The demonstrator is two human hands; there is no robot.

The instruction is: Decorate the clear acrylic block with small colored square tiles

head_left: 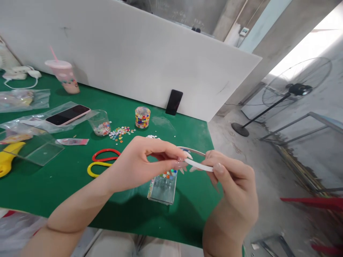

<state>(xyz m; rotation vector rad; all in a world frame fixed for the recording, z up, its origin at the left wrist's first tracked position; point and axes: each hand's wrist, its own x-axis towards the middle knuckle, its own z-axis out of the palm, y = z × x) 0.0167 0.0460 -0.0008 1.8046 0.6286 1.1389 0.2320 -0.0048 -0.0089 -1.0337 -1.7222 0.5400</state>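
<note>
My left hand (144,160) pinches one end of a narrow white strip (199,165) between thumb and fingertips. Further along the same strip, my right hand (235,182) grips it between thumb and forefinger. A thin curved band (194,150) shows behind the strip; whether the two are one loop I cannot tell. Below my hands stands a clear box (163,191) with coloured mosaic pieces on its upper part and left edge, partly covered by my left hand. Scissors (103,162) with one red and one yellow handle lie left of it, their blades hidden by my left hand.
On the green table (128,214) stand a mosaic-covered cup (142,117), a plastic cup of pieces (100,125), loose tiles (120,134), a pink tumbler (64,76) and a clear case (43,150). One phone (68,115) lies flat; another (174,102) leans on the white board (134,53).
</note>
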